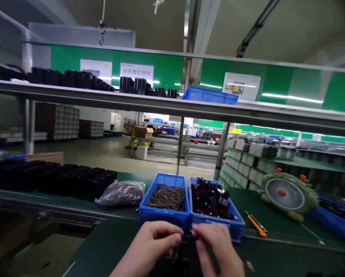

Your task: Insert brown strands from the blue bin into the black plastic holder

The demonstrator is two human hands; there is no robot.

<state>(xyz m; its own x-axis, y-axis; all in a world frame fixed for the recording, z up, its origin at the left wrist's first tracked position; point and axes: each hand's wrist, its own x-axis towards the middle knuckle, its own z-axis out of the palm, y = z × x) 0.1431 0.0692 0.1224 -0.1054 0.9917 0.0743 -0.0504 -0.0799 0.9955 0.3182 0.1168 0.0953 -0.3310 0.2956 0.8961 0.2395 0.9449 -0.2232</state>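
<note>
My left hand [160,239] is closed in a pinch, thumb against fingertips, over dark black parts [185,256] at the bottom middle. Whatever lies between those fingertips is too small to make out. Facing it, my right hand [215,244] has its fingers curled together above the same parts, and its grip is partly hidden. Just beyond the hands stand two blue bins. The left bin [164,214] holds many thin brownish strips [168,198]. In the right bin [215,221] is a heap of small black components with reddish wires [210,198].
A clear plastic bag [122,193] and rows of black housings [59,179] line the left. On the right lie an orange utility knife [257,224] and a green fan [288,194]. A shelf [149,100] crosses overhead with black parts and a blue crate [210,95].
</note>
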